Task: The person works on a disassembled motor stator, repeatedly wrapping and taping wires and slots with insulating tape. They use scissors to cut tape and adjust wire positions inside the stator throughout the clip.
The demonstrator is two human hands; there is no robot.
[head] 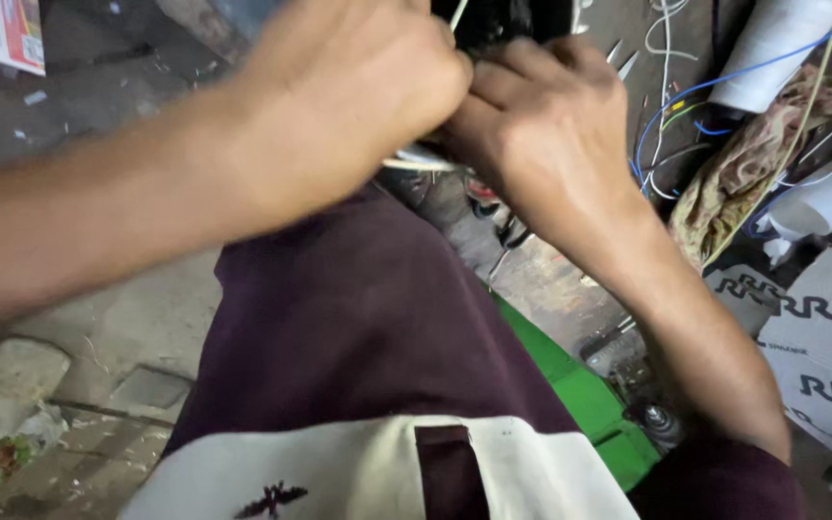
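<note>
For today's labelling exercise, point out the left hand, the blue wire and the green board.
left hand (pixel 358 87), head view, back of the hand.
blue wire (pixel 753 69), head view, upper run.
green board (pixel 580 395), head view, flat top.

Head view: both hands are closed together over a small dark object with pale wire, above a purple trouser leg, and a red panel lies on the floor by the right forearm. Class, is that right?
Not quite. In the head view the panel is green, not red. The rest stands: the left hand and right hand close together over the small dark object, above the purple trouser leg.

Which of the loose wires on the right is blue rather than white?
The blue wire arcing from beside the right hand up over the white roll. The white wires hang nearer the top centre.
</note>
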